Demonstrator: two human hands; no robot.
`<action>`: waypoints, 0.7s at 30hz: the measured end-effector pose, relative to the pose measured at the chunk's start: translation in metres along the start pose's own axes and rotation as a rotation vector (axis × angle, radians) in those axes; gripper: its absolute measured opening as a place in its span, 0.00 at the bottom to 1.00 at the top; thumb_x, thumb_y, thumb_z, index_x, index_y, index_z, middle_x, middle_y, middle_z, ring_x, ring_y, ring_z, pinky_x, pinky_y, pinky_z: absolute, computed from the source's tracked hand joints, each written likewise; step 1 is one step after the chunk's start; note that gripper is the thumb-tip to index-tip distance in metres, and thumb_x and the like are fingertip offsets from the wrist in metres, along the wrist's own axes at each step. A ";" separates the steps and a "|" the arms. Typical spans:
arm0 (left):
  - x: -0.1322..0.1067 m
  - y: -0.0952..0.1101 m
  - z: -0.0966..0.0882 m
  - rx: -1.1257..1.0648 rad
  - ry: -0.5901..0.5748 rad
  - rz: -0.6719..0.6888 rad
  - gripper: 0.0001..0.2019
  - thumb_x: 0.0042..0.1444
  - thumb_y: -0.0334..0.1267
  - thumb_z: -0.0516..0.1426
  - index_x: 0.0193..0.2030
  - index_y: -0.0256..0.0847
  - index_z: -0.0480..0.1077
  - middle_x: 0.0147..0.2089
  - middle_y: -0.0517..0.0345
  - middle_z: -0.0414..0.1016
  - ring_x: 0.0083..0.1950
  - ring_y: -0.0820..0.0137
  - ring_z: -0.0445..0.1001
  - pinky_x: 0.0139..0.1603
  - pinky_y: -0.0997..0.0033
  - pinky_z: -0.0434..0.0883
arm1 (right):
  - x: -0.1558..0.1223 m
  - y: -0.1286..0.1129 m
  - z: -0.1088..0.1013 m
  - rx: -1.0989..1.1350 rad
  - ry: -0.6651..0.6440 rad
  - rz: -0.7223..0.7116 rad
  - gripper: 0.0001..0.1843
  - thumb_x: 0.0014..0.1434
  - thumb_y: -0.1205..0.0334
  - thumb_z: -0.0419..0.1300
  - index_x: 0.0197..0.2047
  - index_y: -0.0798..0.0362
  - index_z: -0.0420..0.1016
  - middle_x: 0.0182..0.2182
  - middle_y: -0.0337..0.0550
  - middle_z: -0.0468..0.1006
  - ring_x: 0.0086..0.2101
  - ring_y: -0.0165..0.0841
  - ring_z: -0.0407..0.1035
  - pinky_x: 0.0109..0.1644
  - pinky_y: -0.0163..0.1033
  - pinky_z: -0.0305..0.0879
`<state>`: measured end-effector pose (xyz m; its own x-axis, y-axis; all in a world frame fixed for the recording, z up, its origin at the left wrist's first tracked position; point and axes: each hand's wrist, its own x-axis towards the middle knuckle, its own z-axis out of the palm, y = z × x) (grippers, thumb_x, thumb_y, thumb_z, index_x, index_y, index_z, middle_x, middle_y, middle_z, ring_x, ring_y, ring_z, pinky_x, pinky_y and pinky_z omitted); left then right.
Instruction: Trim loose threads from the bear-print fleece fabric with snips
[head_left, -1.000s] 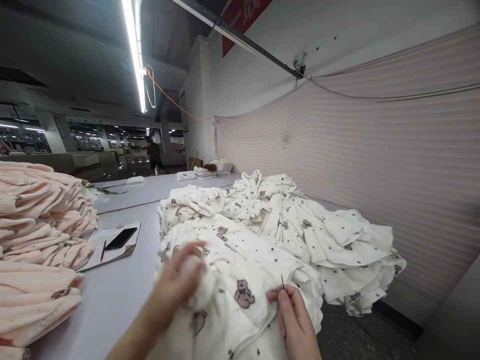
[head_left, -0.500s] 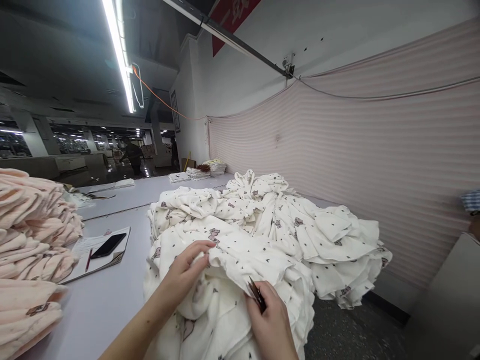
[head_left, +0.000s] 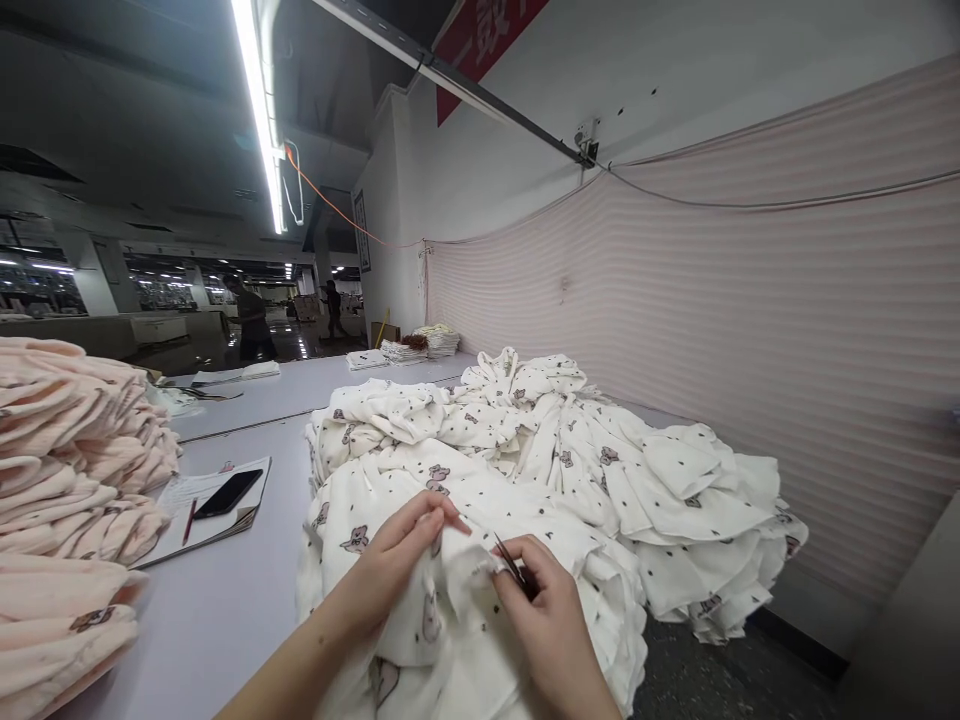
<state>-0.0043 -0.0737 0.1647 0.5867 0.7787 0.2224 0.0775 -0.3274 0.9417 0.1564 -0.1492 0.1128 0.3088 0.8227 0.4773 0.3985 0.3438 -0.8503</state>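
A red banner (head_left: 487,35) high on the far wall bears white characters, cut off by the frame and unreadable. On the table (head_left: 240,590), the left hand (head_left: 397,565) pinches a fold of white bear-print cloth (head_left: 465,500) at the near side of one heap (head_left: 600,470). The right hand (head_left: 551,615) is closed round one pair of snips (head_left: 508,560), tips at that fold. To the left lie one phone (head_left: 227,493), one red pen (head_left: 189,521) and pink stacks (head_left: 67,470)

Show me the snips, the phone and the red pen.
snips (head_left: 509,563): head view, dark blades, pinched in the right hand (head_left: 551,620).
phone (head_left: 227,493): head view, middle of the black screen.
red pen (head_left: 188,521): head view, middle of the barrel.
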 end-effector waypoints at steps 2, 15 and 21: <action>-0.009 -0.004 0.006 0.189 0.022 0.161 0.12 0.57 0.49 0.54 0.39 0.43 0.67 0.39 0.56 0.70 0.41 0.64 0.68 0.43 0.69 0.65 | -0.003 0.004 0.002 0.051 0.057 0.015 0.06 0.56 0.64 0.55 0.32 0.51 0.73 0.27 0.39 0.73 0.28 0.32 0.68 0.28 0.31 0.62; -0.034 -0.033 0.039 0.085 0.177 0.076 0.09 0.57 0.46 0.54 0.32 0.44 0.66 0.32 0.58 0.71 0.33 0.66 0.68 0.35 0.70 0.66 | -0.017 0.016 -0.006 -0.024 0.226 -0.091 0.07 0.60 0.61 0.55 0.29 0.49 0.64 0.29 0.41 0.68 0.30 0.33 0.66 0.27 0.31 0.61; -0.026 -0.021 0.039 -0.206 0.180 -0.170 0.12 0.54 0.49 0.56 0.36 0.43 0.67 0.31 0.63 0.68 0.36 0.68 0.66 0.38 0.73 0.64 | -0.019 0.015 0.002 0.019 0.113 -0.148 0.07 0.56 0.58 0.60 0.39 0.47 0.75 0.34 0.42 0.74 0.32 0.34 0.70 0.34 0.32 0.66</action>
<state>0.0102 -0.1082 0.1294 0.4258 0.9012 0.0812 -0.0133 -0.0835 0.9964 0.1549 -0.1590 0.0901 0.3436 0.7066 0.6186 0.4309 0.4667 -0.7724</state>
